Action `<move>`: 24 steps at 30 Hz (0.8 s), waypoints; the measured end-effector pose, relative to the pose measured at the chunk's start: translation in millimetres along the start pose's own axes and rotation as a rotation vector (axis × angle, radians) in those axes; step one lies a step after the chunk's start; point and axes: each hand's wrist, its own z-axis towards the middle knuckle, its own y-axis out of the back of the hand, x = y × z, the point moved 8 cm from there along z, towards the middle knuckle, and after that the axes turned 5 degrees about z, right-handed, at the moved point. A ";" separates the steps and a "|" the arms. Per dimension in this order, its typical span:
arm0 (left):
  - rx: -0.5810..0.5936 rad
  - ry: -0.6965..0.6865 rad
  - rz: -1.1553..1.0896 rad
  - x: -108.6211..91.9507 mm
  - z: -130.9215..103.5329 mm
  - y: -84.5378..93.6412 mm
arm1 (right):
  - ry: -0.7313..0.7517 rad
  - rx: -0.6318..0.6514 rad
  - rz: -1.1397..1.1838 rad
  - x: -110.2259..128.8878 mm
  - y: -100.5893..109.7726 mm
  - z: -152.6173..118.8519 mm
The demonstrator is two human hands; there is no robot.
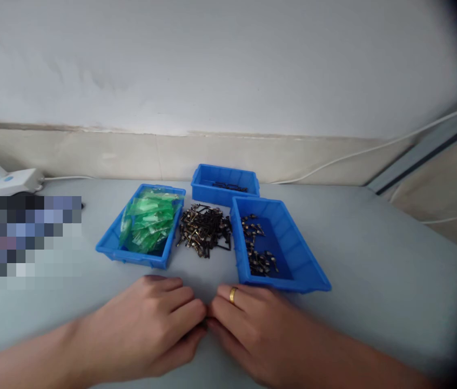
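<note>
My left hand [163, 319] and my right hand [248, 324] meet fingertip to fingertip over the near part of the table. Both are closed, with the fingers curled in. Whatever they pinch between them is hidden; only a small dark spot shows where they meet. Just beyond the hands lies a loose pile of dark metal screws or bolts [204, 229]. To its left stands a blue bin [131, 258] filled with green plastic bags [149, 219]. A larger blue bin [301, 270] on the right, close to my right hand, holds small metal pieces [261, 259].
Behind the pile, a third blue bin [226, 193] holds dark rods or screws [230, 187]. A white device [5, 181] sits at the far left, near a blurred-out patch. A white cable [345, 154] runs along the wall at the back right, past a metal strut [427, 148].
</note>
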 end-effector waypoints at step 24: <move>0.023 -0.005 -0.016 -0.4 0.6 -1.9 | -0.028 0.002 0.052 -1.1 -2.8 -2.4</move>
